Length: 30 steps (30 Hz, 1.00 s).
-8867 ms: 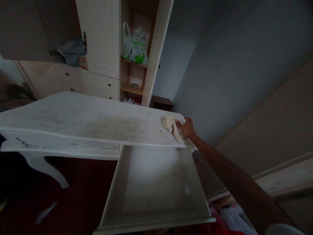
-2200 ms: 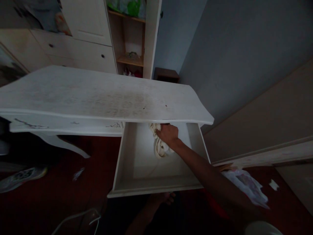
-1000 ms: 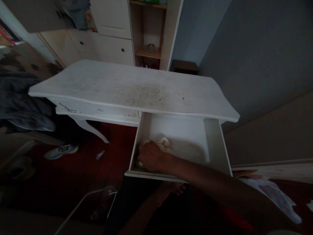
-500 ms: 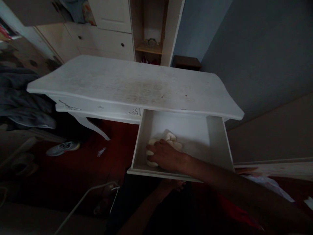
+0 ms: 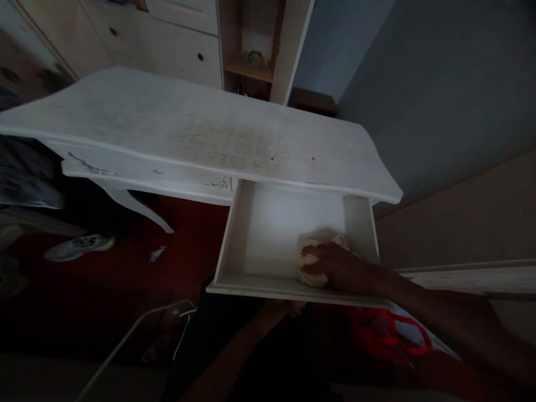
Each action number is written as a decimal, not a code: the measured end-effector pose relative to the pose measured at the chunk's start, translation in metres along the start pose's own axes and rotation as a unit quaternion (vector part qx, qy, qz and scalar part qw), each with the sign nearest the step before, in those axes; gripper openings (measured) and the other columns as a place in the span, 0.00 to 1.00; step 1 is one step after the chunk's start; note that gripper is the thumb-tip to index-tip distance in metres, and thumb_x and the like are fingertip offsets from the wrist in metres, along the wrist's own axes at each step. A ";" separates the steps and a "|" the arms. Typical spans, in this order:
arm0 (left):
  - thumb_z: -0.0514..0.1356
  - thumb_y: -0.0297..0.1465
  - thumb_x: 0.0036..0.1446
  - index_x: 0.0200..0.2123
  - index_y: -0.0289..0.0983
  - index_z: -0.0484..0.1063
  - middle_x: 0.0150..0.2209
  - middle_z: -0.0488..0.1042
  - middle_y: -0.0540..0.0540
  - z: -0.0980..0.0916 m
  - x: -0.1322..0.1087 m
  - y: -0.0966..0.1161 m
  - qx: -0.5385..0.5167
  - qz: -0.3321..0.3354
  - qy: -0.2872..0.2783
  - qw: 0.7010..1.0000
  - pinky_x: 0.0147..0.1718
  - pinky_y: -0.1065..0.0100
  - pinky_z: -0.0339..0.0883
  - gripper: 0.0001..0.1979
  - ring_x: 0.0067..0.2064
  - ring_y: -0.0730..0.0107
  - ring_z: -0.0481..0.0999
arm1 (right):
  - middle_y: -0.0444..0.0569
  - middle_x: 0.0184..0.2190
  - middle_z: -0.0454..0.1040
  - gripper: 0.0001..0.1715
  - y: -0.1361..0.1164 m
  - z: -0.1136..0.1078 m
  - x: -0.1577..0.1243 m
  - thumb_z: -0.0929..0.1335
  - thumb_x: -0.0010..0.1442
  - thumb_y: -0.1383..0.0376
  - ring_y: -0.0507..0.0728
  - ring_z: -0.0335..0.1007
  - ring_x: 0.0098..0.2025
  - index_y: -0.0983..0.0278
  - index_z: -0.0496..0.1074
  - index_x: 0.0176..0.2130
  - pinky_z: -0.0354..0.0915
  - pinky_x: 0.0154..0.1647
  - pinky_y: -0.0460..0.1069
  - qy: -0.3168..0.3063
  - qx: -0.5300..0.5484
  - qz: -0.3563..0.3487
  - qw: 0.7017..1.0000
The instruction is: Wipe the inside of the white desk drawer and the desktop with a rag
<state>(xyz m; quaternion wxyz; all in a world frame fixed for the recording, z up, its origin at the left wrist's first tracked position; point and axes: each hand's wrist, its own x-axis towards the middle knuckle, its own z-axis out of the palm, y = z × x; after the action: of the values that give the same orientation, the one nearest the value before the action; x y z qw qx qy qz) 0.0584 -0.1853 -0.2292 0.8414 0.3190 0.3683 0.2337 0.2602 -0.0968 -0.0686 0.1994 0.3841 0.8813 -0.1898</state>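
Inside the pulled-out white drawer (image 5: 272,223), my right hand (image 5: 339,268) is closed around a bunched cream cloth (image 5: 312,262). The cloth is pressed on the drawer bottom near the front right, and parts of it bulge out on both sides of my fingers. My left hand (image 5: 288,307) is low, just below the drawer's front edge, over my dark-clothed lap. The drawer front hides most of its fingers, so their grip does not show.
The white desk (image 5: 159,111) has a worn, stained top. Behind it stand a cabinet (image 5: 167,44) and open shelves (image 5: 251,70). On the reddish floor lie a grey shoe (image 5: 79,247) and a red-handled bag (image 5: 385,335). A white bent tube (image 5: 125,340) rises at lower left.
My right hand has moved the cloth from the drawer's left side to its right side. The view has shifted a little, and my left hand stays below the drawer front.
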 end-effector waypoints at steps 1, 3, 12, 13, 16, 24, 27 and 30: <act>0.69 0.54 0.39 0.36 0.34 0.80 0.42 0.82 0.39 -0.001 0.001 -0.002 0.005 0.002 -0.003 1.000 0.42 0.61 0.68 0.30 0.39 0.63 0.77 | 0.54 0.67 0.64 0.30 0.005 0.000 -0.005 0.65 0.62 0.75 0.68 0.64 0.64 0.51 0.74 0.58 0.60 0.61 0.65 -0.012 0.015 0.011 1.000; 0.69 0.56 0.38 0.35 0.34 0.80 0.42 0.82 0.38 -0.003 0.004 -0.007 0.012 0.003 -0.001 1.000 0.41 0.61 0.69 0.32 0.39 0.62 0.77 | 0.55 0.68 0.62 0.34 0.011 0.000 -0.014 0.65 0.59 0.78 0.68 0.62 0.66 0.51 0.73 0.59 0.60 0.62 0.63 -0.033 0.040 0.030 0.998; 0.70 0.54 0.40 0.40 0.32 0.81 0.45 0.81 0.35 -0.015 0.011 -0.019 0.013 -0.008 -0.038 0.999 0.43 0.59 0.71 0.33 0.41 0.59 0.78 | 0.55 0.68 0.61 0.38 0.030 0.007 -0.029 0.64 0.56 0.80 0.65 0.62 0.66 0.51 0.72 0.60 0.64 0.60 0.62 0.012 0.005 0.068 0.998; 0.69 0.55 0.41 0.41 0.32 0.81 0.45 0.81 0.35 -0.016 0.009 -0.017 0.014 -0.002 -0.038 0.999 0.43 0.59 0.71 0.33 0.42 0.59 0.78 | 0.55 0.68 0.61 0.37 0.031 0.007 -0.028 0.63 0.58 0.80 0.65 0.63 0.66 0.52 0.72 0.60 0.64 0.60 0.62 0.027 -0.007 0.076 0.997; 0.66 0.55 0.46 0.43 0.33 0.80 0.47 0.80 0.36 -0.014 0.005 -0.012 0.023 0.019 -0.033 0.999 0.45 0.59 0.70 0.32 0.43 0.59 0.78 | 0.55 0.68 0.61 0.36 0.036 0.004 -0.022 0.62 0.59 0.79 0.65 0.68 0.62 0.54 0.70 0.61 0.68 0.57 0.60 0.054 -0.053 0.110 0.991; 0.67 0.59 0.41 0.42 0.33 0.80 0.45 0.81 0.35 -0.017 0.012 -0.020 0.037 0.021 -0.022 0.999 0.43 0.59 0.72 0.36 0.42 0.58 0.79 | 0.58 0.70 0.55 0.38 0.060 -0.012 0.013 0.65 0.61 0.73 0.68 0.71 0.54 0.57 0.59 0.67 0.72 0.49 0.60 0.179 -0.128 0.263 0.939; 0.67 0.58 0.42 0.42 0.33 0.80 0.45 0.81 0.35 -0.017 0.010 -0.017 0.038 0.022 -0.017 0.999 0.43 0.58 0.72 0.36 0.42 0.57 0.79 | 0.58 0.70 0.53 0.39 0.066 -0.017 0.024 0.65 0.61 0.73 0.68 0.68 0.56 0.58 0.58 0.68 0.71 0.51 0.61 0.223 -0.119 0.285 0.925; 0.67 0.58 0.42 0.42 0.33 0.80 0.45 0.81 0.35 -0.014 0.006 -0.012 0.030 0.027 -0.012 0.999 0.43 0.57 0.72 0.35 0.42 0.57 0.79 | 0.58 0.69 0.57 0.39 0.069 -0.020 0.028 0.66 0.59 0.74 0.68 0.67 0.58 0.58 0.59 0.67 0.71 0.53 0.60 0.252 -0.080 0.281 0.923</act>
<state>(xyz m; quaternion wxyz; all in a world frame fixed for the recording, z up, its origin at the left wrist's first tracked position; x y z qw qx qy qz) 0.0531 -0.1851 -0.2482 0.8294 0.3569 0.3559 0.2412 0.2909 -0.0262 -0.0782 0.0463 0.6337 0.7707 0.0478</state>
